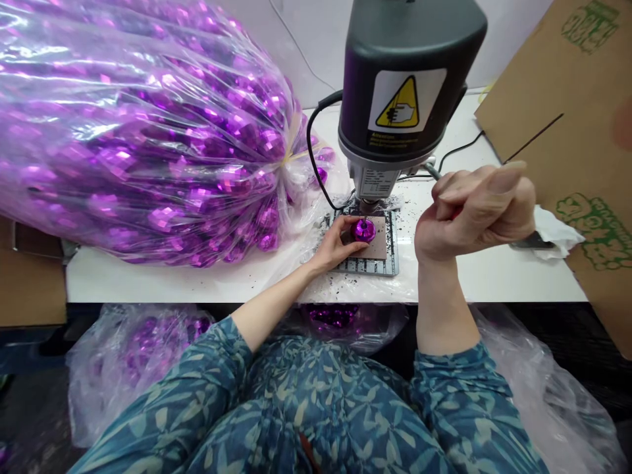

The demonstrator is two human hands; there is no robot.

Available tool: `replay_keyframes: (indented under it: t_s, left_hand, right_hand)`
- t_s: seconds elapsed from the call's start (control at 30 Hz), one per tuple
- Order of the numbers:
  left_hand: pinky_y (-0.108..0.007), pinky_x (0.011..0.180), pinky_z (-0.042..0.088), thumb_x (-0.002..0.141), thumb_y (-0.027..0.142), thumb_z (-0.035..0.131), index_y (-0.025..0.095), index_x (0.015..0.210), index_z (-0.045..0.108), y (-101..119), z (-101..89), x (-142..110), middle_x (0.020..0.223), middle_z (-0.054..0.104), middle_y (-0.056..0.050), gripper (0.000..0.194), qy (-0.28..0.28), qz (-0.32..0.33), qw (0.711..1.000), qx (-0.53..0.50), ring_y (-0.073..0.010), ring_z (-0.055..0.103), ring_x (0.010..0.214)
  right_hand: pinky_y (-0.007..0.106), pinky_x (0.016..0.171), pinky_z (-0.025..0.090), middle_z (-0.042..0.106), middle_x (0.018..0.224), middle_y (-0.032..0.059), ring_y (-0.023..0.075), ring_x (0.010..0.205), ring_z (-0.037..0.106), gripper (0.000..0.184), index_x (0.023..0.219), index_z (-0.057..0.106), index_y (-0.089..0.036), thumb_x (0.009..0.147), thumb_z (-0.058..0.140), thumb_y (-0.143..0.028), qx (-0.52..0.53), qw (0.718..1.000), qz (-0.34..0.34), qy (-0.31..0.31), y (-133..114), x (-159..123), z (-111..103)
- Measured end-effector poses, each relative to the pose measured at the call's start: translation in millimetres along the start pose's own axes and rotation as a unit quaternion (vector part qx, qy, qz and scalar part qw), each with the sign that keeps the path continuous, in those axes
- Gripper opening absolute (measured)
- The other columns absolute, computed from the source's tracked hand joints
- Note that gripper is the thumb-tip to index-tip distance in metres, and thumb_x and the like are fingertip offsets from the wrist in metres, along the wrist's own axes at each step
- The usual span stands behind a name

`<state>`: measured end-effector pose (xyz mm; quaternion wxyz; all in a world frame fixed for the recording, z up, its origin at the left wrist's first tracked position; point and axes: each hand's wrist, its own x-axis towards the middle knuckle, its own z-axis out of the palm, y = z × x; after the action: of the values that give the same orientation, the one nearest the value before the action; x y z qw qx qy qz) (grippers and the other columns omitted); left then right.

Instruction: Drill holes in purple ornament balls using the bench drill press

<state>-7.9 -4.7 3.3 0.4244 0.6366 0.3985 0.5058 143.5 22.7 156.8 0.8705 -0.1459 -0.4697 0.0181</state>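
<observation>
My left hand [334, 245] grips a small shiny purple ball [364, 230] and holds it on a brown pad [380, 241] right under the spindle of a grey bench drill press [395, 85]. The pad lies on the machine's slotted metal base [371, 266]. My right hand [476, 209] is raised to the right of the machine, closed in a fist round a handle with a red part that barely shows between the fingers. Dark shavings are scattered around the base.
A big clear plastic bag [133, 125] full of purple balls lies on the white table [494, 273] at the left. A brown cardboard box [573, 112] stands at the right, with a crumpled white cloth [555, 232] beside it. More bags of purple balls [138, 349] sit under the table.
</observation>
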Motion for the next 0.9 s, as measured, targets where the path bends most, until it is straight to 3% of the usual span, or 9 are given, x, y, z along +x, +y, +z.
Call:
replay_keyframes:
  t_s: [0.2, 0.4, 0.57, 0.67, 0.73, 0.83, 0.9]
  left_hand:
    - [-0.049, 0.116, 0.052, 0.081, 0.054, 0.092, 0.022, 0.127, 0.06, -1, 0.8, 0, 0.135, 0.07, -0.014, 0.065, 0.002, -0.008, 1.0, -0.01, -0.0314, 0.069, 0.129]
    - [-0.049, 0.116, 0.052, 0.08, 0.047, 0.093, 0.022, 0.125, 0.061, 1, 2.2, -1, 0.134, 0.071, -0.014, 0.061, 0.012, -0.011, 1.0, -0.021, -0.031, 0.069, 0.129]
    - [-0.049, 0.115, 0.052, 0.08, 0.044, 0.093, 0.022, 0.124, 0.061, 1, 3.0, 0, 0.132, 0.072, -0.014, 0.058, 0.016, -0.01, 1.0, -0.024, -0.0302, 0.069, 0.128]
    - [-0.048, 0.114, 0.053, 0.079, 0.04, 0.093, 0.021, 0.122, 0.062, -1, 4.9, 2, 0.13, 0.072, -0.014, 0.056, 0.021, -0.009, 1.0, -0.019, -0.0297, 0.07, 0.126]
    - [-0.047, 0.111, 0.054, 0.079, 0.036, 0.092, 0.021, 0.121, 0.062, 2, 6.3, 1, 0.128, 0.073, -0.013, 0.055, 0.035, -0.01, 0.999, -0.003, -0.0288, 0.071, 0.123]
    - [-0.046, 0.104, 0.056, 0.079, 0.035, 0.091, 0.02, 0.119, 0.061, 18, 4.6, -14, 0.123, 0.072, -0.012, 0.052, 0.072, -0.014, 0.994, 0.079, -0.0286, 0.07, 0.117]
    - [-0.044, 0.098, 0.056, 0.08, 0.036, 0.089, 0.019, 0.118, 0.062, 36, -1.0, -35, 0.119, 0.071, -0.011, 0.049, 0.042, -0.004, 0.988, 0.151, -0.0282, 0.069, 0.111]
  right_hand:
    - [0.017, 0.04, 0.027, 0.023, 0.049, -0.0061, -0.0003, 0.04, 0.023, 0.053, 0.063, 0.032, -0.016, 0.099, 0.056, -0.047, -0.014, 1.0, -0.027, 0.004, 11, -10, -10]
    - [0.017, 0.041, 0.027, 0.027, 0.048, -0.0067, -0.0001, 0.039, 0.025, 0.043, 0.065, 0.036, -0.016, 0.098, 0.057, -0.034, 0.03, 0.995, -0.09, -0.019, 17, -14, -15]
    - [0.018, 0.041, 0.028, 0.027, 0.044, -0.0068, 0.0004, 0.037, 0.027, 0.047, 0.063, 0.032, -0.015, 0.101, 0.053, -0.034, 0.028, 0.995, -0.088, -0.029, 7, -17, -14]
    - [0.018, 0.043, 0.028, 0.032, 0.046, -0.007, -0.0007, 0.039, 0.033, 0.05, 0.061, 0.036, -0.015, 0.102, 0.053, -0.038, -0.001, 0.999, -0.027, -0.037, -7, 1, -1]
    - [0.018, 0.046, 0.027, 0.035, 0.047, -0.0072, -0.002, 0.041, 0.036, 0.057, 0.058, 0.042, -0.015, 0.1, 0.054, -0.052, -0.067, 0.993, 0.086, -0.039, -15, 22, 12]
    - [0.019, 0.045, 0.026, 0.033, 0.046, -0.0083, -0.0017, 0.039, 0.035, 0.063, 0.057, 0.047, -0.015, 0.081, 0.06, -0.072, -0.063, 0.984, 0.152, -0.071, -19, 49, 30]
    - [0.02, 0.043, 0.023, 0.031, 0.045, -0.009, -0.001, 0.038, 0.034, 0.062, 0.056, 0.046, -0.015, 0.074, 0.064, -0.072, -0.04, 0.981, 0.175, -0.076, -18, 57, 35]
